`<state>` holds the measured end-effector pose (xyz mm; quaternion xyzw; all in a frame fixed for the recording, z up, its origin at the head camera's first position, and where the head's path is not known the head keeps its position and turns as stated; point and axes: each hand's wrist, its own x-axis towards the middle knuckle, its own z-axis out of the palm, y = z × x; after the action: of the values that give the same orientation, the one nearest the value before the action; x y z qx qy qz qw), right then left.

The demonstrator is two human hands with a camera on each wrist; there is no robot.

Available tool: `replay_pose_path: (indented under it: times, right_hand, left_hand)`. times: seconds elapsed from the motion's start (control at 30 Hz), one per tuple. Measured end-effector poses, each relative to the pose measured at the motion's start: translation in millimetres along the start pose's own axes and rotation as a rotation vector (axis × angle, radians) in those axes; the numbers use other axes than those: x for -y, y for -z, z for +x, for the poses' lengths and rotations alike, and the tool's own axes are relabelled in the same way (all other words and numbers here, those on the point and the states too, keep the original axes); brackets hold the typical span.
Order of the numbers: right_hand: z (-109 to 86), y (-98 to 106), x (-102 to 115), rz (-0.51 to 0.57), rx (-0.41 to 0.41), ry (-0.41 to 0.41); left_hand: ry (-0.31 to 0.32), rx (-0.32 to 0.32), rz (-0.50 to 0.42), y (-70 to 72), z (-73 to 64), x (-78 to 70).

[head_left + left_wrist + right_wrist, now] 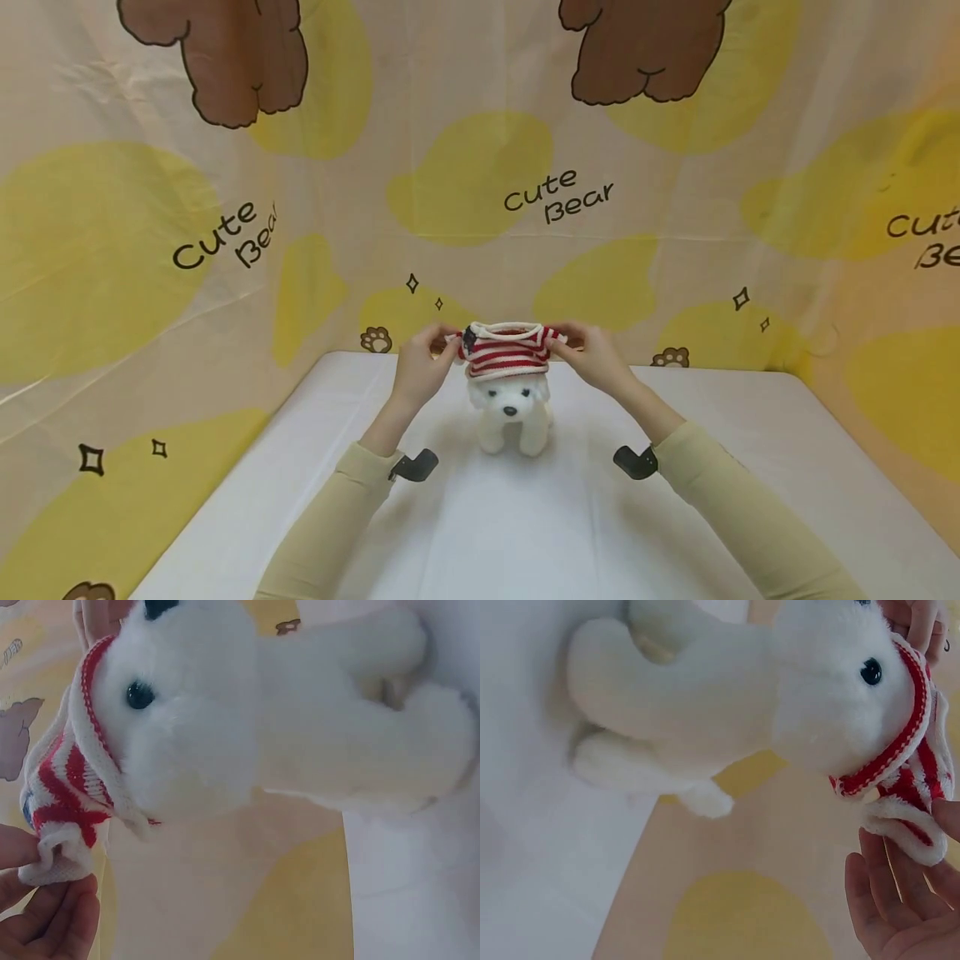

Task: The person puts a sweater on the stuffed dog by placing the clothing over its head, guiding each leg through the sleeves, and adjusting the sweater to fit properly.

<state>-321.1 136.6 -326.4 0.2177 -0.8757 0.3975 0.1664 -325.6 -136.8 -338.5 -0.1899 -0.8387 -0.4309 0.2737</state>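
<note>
A white plush dog (pixel 512 417) stands on the table, facing the head camera. Over the top of its head sits a small red-and-white striped knit sweater (pixel 508 357), its hem just above the dog's eyes and its white neckline uppermost. My left hand (pixel 426 367) pinches one sleeve by its white cuff (pixel 56 862). On the other side my right hand (pixel 596 358) pinches the opposite sleeve, with the thumb on top and fingers beneath the cuff (pixel 907 829). Between the hands the sweater is held spread out. The dog's ears are largely covered.
The white table (pixel 517 533) reaches back to a curtain (pixel 465 275) printed with bears and yellow patches. Black wrist-camera mounts (pixel 415 465) stick inward from both sleeves, on either side of the dog.
</note>
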Motion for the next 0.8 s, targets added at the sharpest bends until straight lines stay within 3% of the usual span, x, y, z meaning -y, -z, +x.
replay_pose_path:
  times: [0.33,0.67,0.73,0.8]
  right_hand:
    - [-1.1,3.5,-0.1,0.038,0.007,-0.053]
    - [-1.7,6.9,-2.2,0.084,-0.011,-0.12]
    - [-3.3,6.4,-1.7,0.095,-0.035,-0.141]
    - [-6.6,6.0,0.7,0.107,-0.072,-0.169]
  left_hand:
    - [0.045,0.003,-0.042,-0.8,4.9,-1.5]
    - [0.091,0.01,-0.067,-7.0,1.5,1.3]
    - [0.09,-0.019,-0.063,-8.0,-0.5,0.7]
    - [0.089,-0.086,-0.068,-8.0,-3.5,-0.8]
